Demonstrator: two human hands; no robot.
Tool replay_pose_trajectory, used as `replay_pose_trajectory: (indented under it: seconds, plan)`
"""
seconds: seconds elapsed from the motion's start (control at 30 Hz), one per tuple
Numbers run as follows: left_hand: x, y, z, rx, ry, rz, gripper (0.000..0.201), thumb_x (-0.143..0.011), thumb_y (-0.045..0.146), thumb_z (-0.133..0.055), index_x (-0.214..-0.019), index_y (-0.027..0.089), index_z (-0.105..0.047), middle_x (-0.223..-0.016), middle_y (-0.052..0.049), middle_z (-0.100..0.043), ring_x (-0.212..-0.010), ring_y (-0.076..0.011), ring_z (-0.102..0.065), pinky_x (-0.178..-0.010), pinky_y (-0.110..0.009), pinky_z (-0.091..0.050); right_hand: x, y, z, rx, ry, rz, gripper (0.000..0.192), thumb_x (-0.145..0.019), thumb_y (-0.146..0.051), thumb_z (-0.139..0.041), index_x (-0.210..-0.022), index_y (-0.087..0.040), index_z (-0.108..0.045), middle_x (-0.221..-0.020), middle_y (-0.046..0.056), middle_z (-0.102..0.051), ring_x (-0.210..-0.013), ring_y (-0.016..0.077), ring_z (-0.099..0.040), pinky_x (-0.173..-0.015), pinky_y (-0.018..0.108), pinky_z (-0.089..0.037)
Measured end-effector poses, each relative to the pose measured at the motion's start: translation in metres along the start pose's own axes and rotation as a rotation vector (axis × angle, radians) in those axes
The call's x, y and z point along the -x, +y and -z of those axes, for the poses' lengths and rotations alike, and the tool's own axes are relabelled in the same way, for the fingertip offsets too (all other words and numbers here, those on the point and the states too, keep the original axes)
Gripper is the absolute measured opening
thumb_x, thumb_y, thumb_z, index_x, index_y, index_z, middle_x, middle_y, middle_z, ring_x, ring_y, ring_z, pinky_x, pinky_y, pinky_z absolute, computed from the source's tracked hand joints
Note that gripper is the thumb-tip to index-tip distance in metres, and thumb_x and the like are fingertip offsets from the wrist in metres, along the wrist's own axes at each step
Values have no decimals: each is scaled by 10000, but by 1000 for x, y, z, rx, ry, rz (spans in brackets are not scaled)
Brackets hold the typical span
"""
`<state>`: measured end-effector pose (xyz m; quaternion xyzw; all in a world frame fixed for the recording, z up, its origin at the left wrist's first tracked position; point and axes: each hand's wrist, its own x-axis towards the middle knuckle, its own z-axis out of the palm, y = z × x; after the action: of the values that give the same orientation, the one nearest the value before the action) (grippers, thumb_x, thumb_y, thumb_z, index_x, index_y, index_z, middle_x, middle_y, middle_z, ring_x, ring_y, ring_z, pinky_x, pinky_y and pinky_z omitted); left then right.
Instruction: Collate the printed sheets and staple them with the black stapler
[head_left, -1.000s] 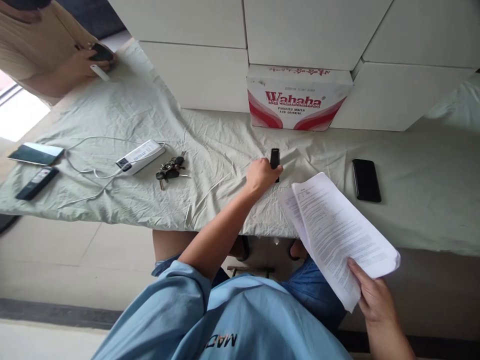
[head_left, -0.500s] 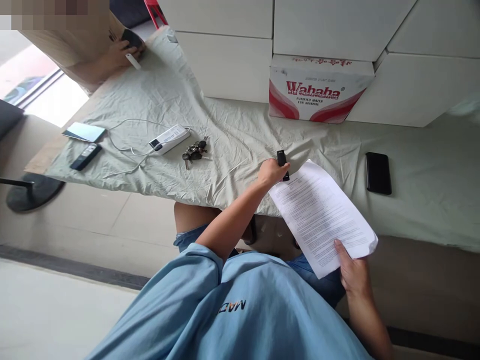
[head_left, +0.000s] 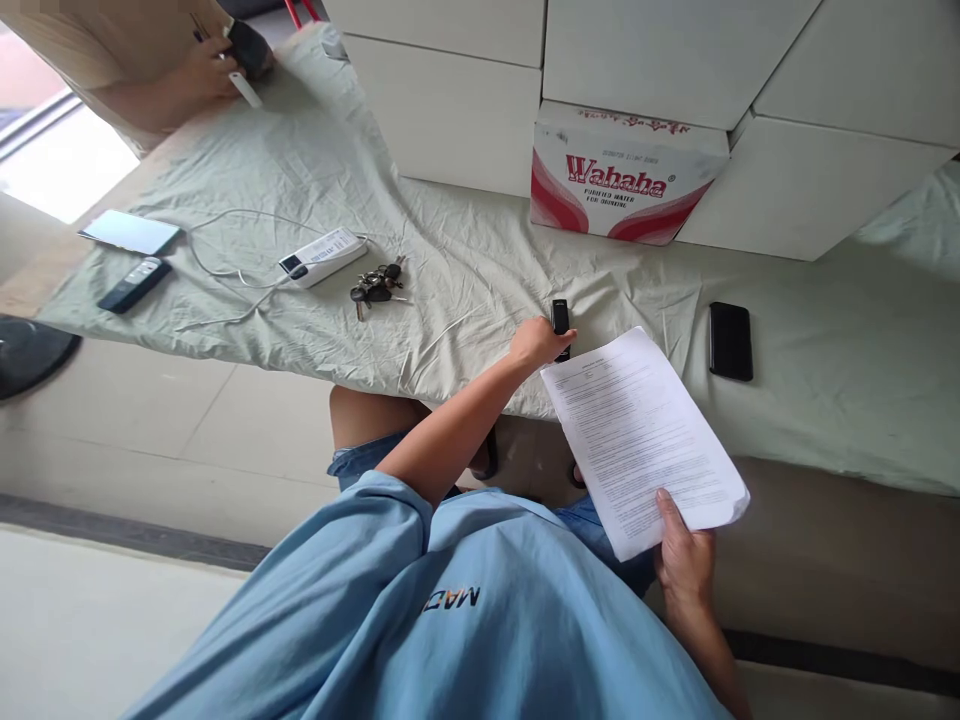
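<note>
My left hand (head_left: 537, 342) is closed around a small black stapler (head_left: 559, 314) on the cloth near the table's front edge. The thumb lies across the stapler and the other fingers are partly hidden. Just below it is the top edge of a stack of printed paper sheets (head_left: 637, 430), tilted and reaching out over the table edge toward my lap. My right hand (head_left: 684, 560) grips the lower end of the sheets, thumb on top and fingers hidden underneath.
A black phone (head_left: 730, 342) lies to the right. Keys (head_left: 377, 286), a white power strip (head_left: 324, 258) with cables, a dark handheld device (head_left: 135, 285) and another phone (head_left: 131, 232) lie left. Behind stands a Wahaha box (head_left: 626, 175). A co-worker's hand (head_left: 210, 68) holds a dark object.
The sheets have shifted slightly away from the stapler, so their top edge overlaps it less. My left hand stays on the stapler. The whole view has shifted a little.
</note>
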<state>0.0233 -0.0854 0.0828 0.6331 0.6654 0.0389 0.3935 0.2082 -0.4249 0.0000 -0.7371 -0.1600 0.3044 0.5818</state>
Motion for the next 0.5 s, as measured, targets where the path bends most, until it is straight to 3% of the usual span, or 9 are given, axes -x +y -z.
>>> replay_pose_trajectory:
  seconds: [0.23,0.37,0.5]
  plan:
    - [-4,8,-12,-1,0,3,481,-1070,627,-729,-998,161,-822,-846,-169,-830,-991,-354,-862,-871,-406,-645,3,-13,-4,-27,51,-38,839,-833,-552,-989,-1562,-190,-784,-1546,147,-822,-1549,394,-720,-1387,616,-525]
    - [-7,7,-17,14,-18,-24,507,-1091,645,-699,-951,172,-817,-857,-184,-835,-953,-342,-863,-860,-400,-651,7,-17,-19,-90,88,-99,840,-771,-581,-1020,-1486,-189,-819,-1535,133,-828,-1531,394,-733,-1398,612,-515]
    - [-7,0,-20,4,15,-48,614,-1153,716,-551,-920,203,-793,-910,-192,-846,-1062,-359,-866,-908,-399,-636,10,-22,-30,-165,93,-159,924,-715,-581,-1042,-1523,-211,-788,-1574,117,-810,-1552,392,-717,-1394,622,-525]
